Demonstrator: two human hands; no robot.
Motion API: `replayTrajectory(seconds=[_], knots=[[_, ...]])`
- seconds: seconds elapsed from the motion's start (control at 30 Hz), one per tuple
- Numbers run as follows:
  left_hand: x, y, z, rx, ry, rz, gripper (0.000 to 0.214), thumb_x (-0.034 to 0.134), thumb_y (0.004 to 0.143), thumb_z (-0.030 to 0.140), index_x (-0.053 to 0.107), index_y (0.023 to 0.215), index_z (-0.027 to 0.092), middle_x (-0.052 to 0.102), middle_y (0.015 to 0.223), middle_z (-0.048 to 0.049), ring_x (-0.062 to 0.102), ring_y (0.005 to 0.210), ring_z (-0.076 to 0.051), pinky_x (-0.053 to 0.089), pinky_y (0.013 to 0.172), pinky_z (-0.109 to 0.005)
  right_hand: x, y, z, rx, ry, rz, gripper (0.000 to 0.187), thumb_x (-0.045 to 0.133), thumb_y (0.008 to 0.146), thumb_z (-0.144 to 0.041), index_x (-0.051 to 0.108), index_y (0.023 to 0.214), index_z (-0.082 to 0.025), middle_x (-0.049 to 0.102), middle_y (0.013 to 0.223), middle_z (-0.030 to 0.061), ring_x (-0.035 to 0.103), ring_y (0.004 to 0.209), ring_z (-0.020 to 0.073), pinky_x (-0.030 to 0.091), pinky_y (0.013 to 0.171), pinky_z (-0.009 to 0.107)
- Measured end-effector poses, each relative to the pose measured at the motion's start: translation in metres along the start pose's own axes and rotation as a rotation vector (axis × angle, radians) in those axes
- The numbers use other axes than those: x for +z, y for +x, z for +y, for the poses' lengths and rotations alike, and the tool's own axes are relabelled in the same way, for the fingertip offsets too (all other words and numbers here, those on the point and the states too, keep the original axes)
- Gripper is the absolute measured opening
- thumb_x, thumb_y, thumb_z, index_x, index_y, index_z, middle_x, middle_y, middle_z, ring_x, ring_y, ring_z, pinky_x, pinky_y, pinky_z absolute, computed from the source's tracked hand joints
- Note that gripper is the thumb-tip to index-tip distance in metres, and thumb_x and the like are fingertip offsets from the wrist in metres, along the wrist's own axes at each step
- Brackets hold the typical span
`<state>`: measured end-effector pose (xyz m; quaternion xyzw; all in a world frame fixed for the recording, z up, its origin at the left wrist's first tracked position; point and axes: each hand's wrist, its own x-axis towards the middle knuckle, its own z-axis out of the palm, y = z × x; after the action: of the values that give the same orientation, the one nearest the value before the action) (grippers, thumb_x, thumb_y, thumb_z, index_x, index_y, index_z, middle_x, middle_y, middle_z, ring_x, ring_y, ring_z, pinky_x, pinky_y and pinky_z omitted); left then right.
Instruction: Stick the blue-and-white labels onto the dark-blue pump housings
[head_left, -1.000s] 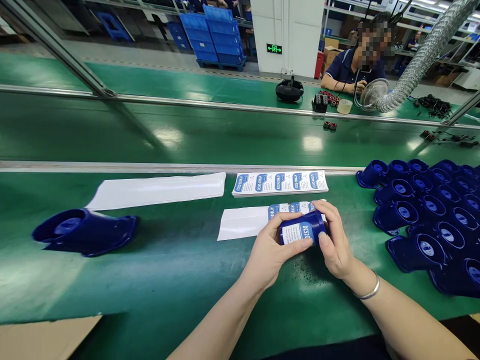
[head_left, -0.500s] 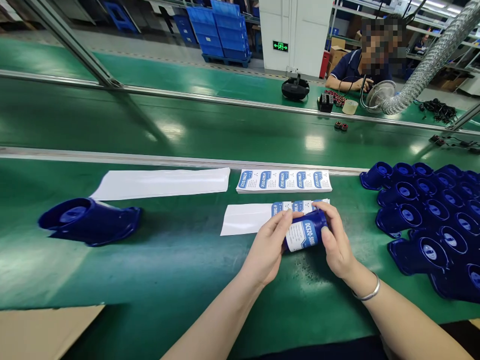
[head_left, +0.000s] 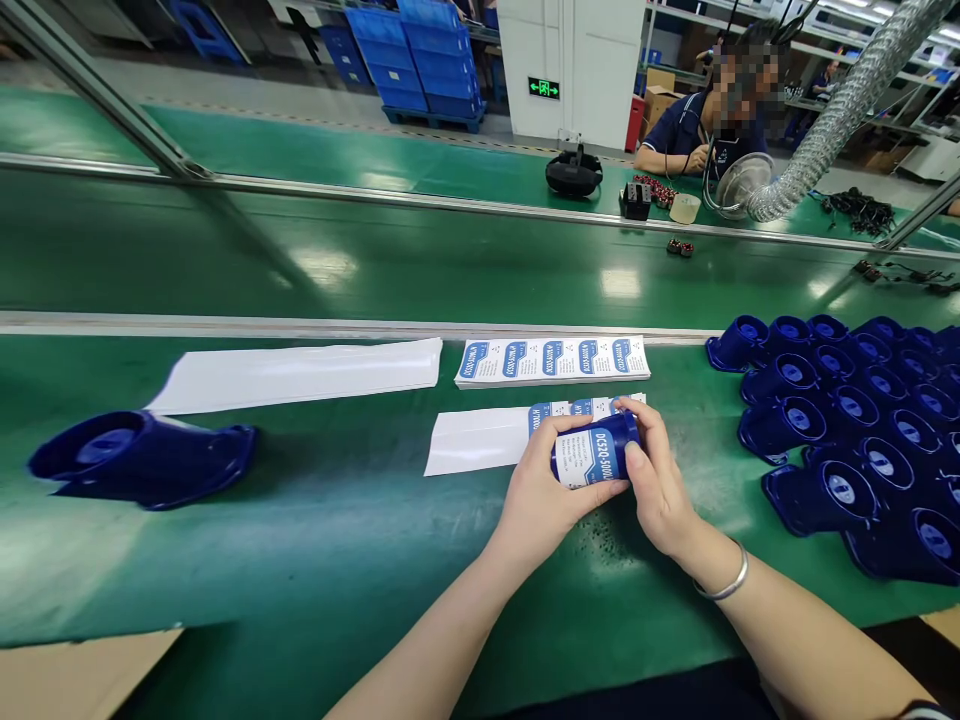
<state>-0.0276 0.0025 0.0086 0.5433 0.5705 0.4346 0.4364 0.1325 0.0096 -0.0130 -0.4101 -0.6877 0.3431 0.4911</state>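
Between my two hands I hold a dark blue plastic housing (head_left: 620, 440) on its side, its white-and-blue label (head_left: 589, 458) facing up. My left hand (head_left: 546, 480) wraps round the left end, thumb along the near side below the label. The fingers and thumb of my right hand (head_left: 660, 480) grip the right end. Just behind my hands lies a partly used label strip (head_left: 480, 440), bare at its left and printed at its right. A stack of label sheets (head_left: 553, 362) sits farther back. To the left a larger blue housing (head_left: 150, 455) rests on the green table.
Rows of blue housings (head_left: 840, 490) fill the right side. A blank white backing strip (head_left: 300, 375) lies at the back left, a cardboard piece (head_left: 82, 675) at the near left. Across a metal rail (head_left: 412, 205), a person (head_left: 675, 135) sits near a flexible duct (head_left: 840, 125).
My left thumb has moved from the top of the housing to its near side, uncovering more of the label. The whole view has shifted slightly.
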Motion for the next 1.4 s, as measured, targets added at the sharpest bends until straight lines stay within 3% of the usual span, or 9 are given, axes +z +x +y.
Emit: replayTrajectory(seconds=[0.33, 0.53, 0.63, 0.77, 0.9, 1.0, 1.1, 1.23, 1.4], knots=[[-0.002, 0.005, 0.001, -0.205, -0.576, -0.039, 0.056, 0.097, 0.054, 0.029, 0.064, 0.098, 0.021, 0.066, 0.108, -0.0019, 0.061, 0.102, -0.021, 0.051, 0.090, -0.034, -0.001, 0.001, 0.006, -0.207, -0.112, -0.079, 0.048, 0.039, 0.107, -0.034, 0.031, 0.155, -0.028, 0.038, 0.150, 0.0115, 0.039, 0.142, 0.0278, 0.033, 0.122, 0.055], [-0.009, 0.007, 0.006, -0.362, -0.729, -0.043, 0.050, 0.098, 0.051, 0.030, 0.066, 0.087, 0.019, 0.070, 0.097, -0.0011, 0.063, 0.093, -0.017, 0.051, 0.082, -0.028, -0.005, -0.001, 0.005, -0.300, -0.201, -0.172, 0.053, 0.038, 0.106, -0.032, 0.027, 0.157, -0.027, 0.032, 0.154, 0.0137, 0.034, 0.145, 0.0320, 0.033, 0.120, 0.061], [-0.012, 0.009, 0.006, -0.379, -0.764, -0.035, 0.045, 0.098, 0.052, 0.035, 0.064, 0.076, 0.017, 0.070, 0.089, -0.0012, 0.063, 0.086, -0.015, 0.050, 0.077, -0.025, -0.004, -0.002, 0.003, -0.359, -0.228, -0.204, 0.056, 0.040, 0.104, -0.031, 0.025, 0.159, -0.028, 0.029, 0.154, 0.0140, 0.032, 0.145, 0.0335, 0.033, 0.119, 0.062], [-0.011, 0.009, 0.004, -0.384, -0.778, -0.029, 0.044, 0.095, 0.058, 0.042, 0.064, 0.076, 0.017, 0.068, 0.084, -0.0007, 0.061, 0.082, -0.014, 0.050, 0.074, -0.024, -0.001, -0.002, 0.002, -0.328, -0.204, -0.187, 0.054, 0.040, 0.105, -0.033, 0.028, 0.157, -0.029, 0.030, 0.154, 0.0131, 0.034, 0.144, 0.0328, 0.032, 0.119, 0.061], [-0.007, 0.007, 0.003, -0.293, -0.674, -0.031, 0.046, 0.079, 0.075, 0.058, 0.068, 0.098, 0.019, 0.068, 0.106, -0.0053, 0.063, 0.099, -0.020, 0.051, 0.084, -0.031, -0.001, 0.001, 0.007, -0.146, -0.054, -0.101, 0.045, 0.038, 0.107, -0.036, 0.037, 0.151, -0.030, 0.042, 0.148, 0.0102, 0.040, 0.140, 0.0286, 0.032, 0.121, 0.056], [-0.005, 0.005, -0.001, -0.102, -0.352, -0.086, 0.064, 0.089, 0.067, 0.043, 0.061, 0.121, 0.025, 0.062, 0.129, -0.0069, 0.057, 0.120, -0.027, 0.047, 0.100, -0.040, -0.001, 0.001, 0.012, 0.040, 0.089, -0.045, 0.041, 0.036, 0.108, -0.040, 0.040, 0.148, -0.031, 0.046, 0.147, 0.0084, 0.044, 0.137, 0.0258, 0.037, 0.118, 0.050], [-0.004, 0.004, -0.004, 0.068, -0.064, -0.040, 0.083, 0.092, 0.060, 0.026, 0.053, 0.133, 0.029, 0.058, 0.136, -0.0070, 0.053, 0.128, -0.030, 0.040, 0.110, -0.047, 0.000, 0.000, 0.015, 0.160, 0.183, -0.036, 0.042, 0.035, 0.108, -0.043, 0.039, 0.148, -0.029, 0.047, 0.149, 0.0087, 0.049, 0.135, 0.0249, 0.044, 0.113, 0.045], [-0.001, 0.004, -0.002, 0.045, -0.021, 0.028, 0.072, 0.092, 0.062, 0.030, 0.057, 0.125, 0.028, 0.059, 0.136, -0.0074, 0.053, 0.128, -0.031, 0.039, 0.109, -0.048, 0.001, 0.000, 0.011, 0.114, 0.093, -0.039, 0.046, 0.034, 0.108, -0.044, 0.037, 0.150, -0.026, 0.047, 0.149, 0.0105, 0.047, 0.138, 0.0256, 0.041, 0.116, 0.047], [0.001, 0.003, 0.004, -0.067, -0.252, 0.030, 0.068, 0.096, 0.055, 0.029, 0.064, 0.115, 0.025, 0.063, 0.126, -0.0070, 0.059, 0.117, -0.031, 0.045, 0.103, -0.044, -0.001, 0.000, 0.005, -0.114, -0.063, -0.070, 0.048, 0.035, 0.107, -0.040, 0.032, 0.153, -0.026, 0.039, 0.153, 0.0116, 0.037, 0.145, 0.0280, 0.032, 0.122, 0.055]])
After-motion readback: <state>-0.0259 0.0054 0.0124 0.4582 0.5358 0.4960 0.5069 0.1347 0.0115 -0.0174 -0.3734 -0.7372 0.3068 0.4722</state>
